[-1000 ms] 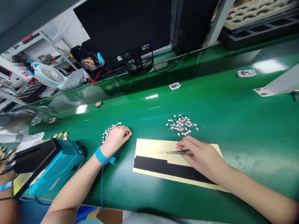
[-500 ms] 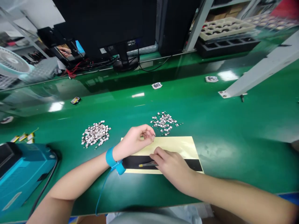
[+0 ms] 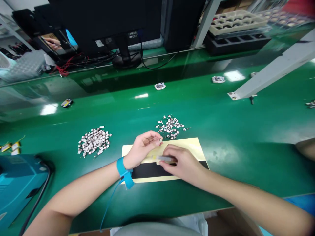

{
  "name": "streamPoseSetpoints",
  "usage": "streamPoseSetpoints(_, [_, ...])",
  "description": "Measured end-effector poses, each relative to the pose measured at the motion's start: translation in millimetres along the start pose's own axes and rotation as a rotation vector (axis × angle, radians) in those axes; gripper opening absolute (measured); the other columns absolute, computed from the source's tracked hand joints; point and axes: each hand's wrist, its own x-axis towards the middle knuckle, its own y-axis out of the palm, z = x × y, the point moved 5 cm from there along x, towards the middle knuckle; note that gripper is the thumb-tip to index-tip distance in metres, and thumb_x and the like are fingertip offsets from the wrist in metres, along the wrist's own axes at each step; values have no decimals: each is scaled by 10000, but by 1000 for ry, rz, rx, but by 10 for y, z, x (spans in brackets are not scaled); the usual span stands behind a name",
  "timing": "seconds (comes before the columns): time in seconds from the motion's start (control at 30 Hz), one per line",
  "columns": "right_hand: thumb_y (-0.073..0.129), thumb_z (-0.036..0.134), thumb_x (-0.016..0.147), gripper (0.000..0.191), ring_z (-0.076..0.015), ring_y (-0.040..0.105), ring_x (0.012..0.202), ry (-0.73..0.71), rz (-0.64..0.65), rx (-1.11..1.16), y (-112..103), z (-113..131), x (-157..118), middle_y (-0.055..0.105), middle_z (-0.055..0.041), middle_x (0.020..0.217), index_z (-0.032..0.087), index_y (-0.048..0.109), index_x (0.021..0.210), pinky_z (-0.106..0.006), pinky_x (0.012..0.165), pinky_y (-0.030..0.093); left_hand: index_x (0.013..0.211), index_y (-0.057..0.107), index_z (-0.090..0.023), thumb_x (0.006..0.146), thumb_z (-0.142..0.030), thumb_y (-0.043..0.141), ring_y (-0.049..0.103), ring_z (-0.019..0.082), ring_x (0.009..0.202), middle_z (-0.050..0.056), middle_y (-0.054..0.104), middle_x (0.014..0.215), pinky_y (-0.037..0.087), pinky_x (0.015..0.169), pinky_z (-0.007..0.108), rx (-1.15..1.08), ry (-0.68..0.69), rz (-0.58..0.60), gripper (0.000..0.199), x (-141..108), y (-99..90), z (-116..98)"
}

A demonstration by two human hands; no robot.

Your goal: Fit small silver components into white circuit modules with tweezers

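Observation:
My left hand (image 3: 144, 147), with a blue strap (image 3: 123, 172) at its wrist, is closed in a pinch on a small pale part (image 3: 160, 140) above the yellow sheet (image 3: 190, 143). To its right, my right hand (image 3: 180, 162) grips a slim grey tool (image 3: 165, 158) with a yellowish tip that points left; it is blurred. A black band (image 3: 147, 170) runs across the sheet below both hands. Beyond the sheet lies a loose pile of small white parts with dark leads (image 3: 170, 126). A denser pile of similar parts (image 3: 94, 142) sits to the left.
A teal machine (image 3: 22, 183) with a black cable stands at the left edge. A monitor (image 3: 105, 19) is at the back, and a slanted metal post (image 3: 268, 75) stands at the right. Small devices (image 3: 159, 86) lie along the back. Someone's arm (image 3: 306, 148) shows at the far right.
The view has shifted slightly. My right hand has raised the tool from over the black band toward my left fingers and turned it. A pale part now shows at my left fingertips.

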Motion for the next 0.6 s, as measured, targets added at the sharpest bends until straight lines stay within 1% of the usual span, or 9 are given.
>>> streamPoseSetpoints(0.07, [545, 211, 738, 60, -73, 407, 461, 83, -100, 227, -155, -91, 40, 478, 31, 596, 168, 514, 708, -195, 424, 321, 767, 585, -145, 713, -207, 608, 542, 81, 620, 10, 579, 669, 444, 602, 183, -31, -9, -3, 86, -3, -5, -4])
streamPoseSetpoints(0.13, [564, 247, 722, 116, -62, 341, 428, 179, -191, 473, -266, -178, 71, 496, 32, 609, 167, 514, 789, -201, 411, 291, 762, 594, -140, 702, -213, 620, 550, 87, 619, 16, 590, 667, 452, 606, 191, -54, -45, 30, 98, -13, 20, 0])
streamPoseSetpoints(0.2, [602, 262, 690, 226, -61, 371, 451, 236, -211, 647, -298, -224, 100, 558, 9, 695, 164, 501, 867, -207, 440, 312, 750, 599, -132, 694, -220, 628, 565, 99, 627, 27, 604, 673, 461, 622, 210, -71, -83, 70, 108, -25, 56, 4])
streamPoseSetpoints(0.27, [630, 262, 664, 304, -79, 456, 517, 275, -177, 785, -265, -241, 125, 593, -18, 772, 163, 483, 911, -222, 493, 350, 744, 598, -129, 696, -226, 627, 575, 106, 632, 33, 612, 674, 468, 636, 225, -97, -108, 95, 112, -34, 84, 6])
streamPoseSetpoints(0.3, [636, 264, 661, 320, -94, 494, 556, 292, -149, 843, -237, -244, 132, 599, -22, 777, 164, 478, 920, -231, 521, 365, 744, 598, -128, 697, -228, 626, 579, 109, 634, 34, 614, 673, 471, 640, 230, -111, -117, 102, 114, -37, 94, 8])
streamPoseSetpoints(0.37, [641, 269, 660, 320, -115, 538, 618, 320, -118, 928, -194, -250, 134, 595, -17, 759, 166, 481, 918, -239, 554, 379, 744, 600, -129, 698, -226, 626, 581, 109, 635, 33, 614, 668, 472, 639, 231, -135, -129, 111, 111, -39, 104, 16])
streamPoseSetpoints(0.47, [643, 258, 658, 284, -102, 532, 620, 328, -178, 975, -207, -269, 120, 574, 5, 714, 164, 497, 882, -218, 530, 360, 759, 607, -135, 689, -194, 632, 580, 96, 647, 25, 612, 684, 469, 645, 210, -143, -123, 126, 95, -43, 109, 28])
streamPoseSetpoints(0.53, [649, 246, 650, 267, -87, 508, 594, 326, -220, 963, -232, -280, 108, 560, 15, 690, 161, 505, 858, -208, 505, 337, 785, 605, -143, 675, -162, 640, 580, 89, 669, 19, 612, 710, 468, 669, 204, -113, -90, 144, 117, -46, 112, 28])
streamPoseSetpoints(0.6, [654, 243, 644, 264, -84, 494, 583, 329, -230, 957, -243, -286, 101, 554, 16, 680, 158, 506, 845, -207, 496, 326, 804, 598, -147, 663, -141, 644, 575, 90, 684, 20, 611, 729, 466, 683, 210, -30, -26, 150, 148, -49, 112, 14])
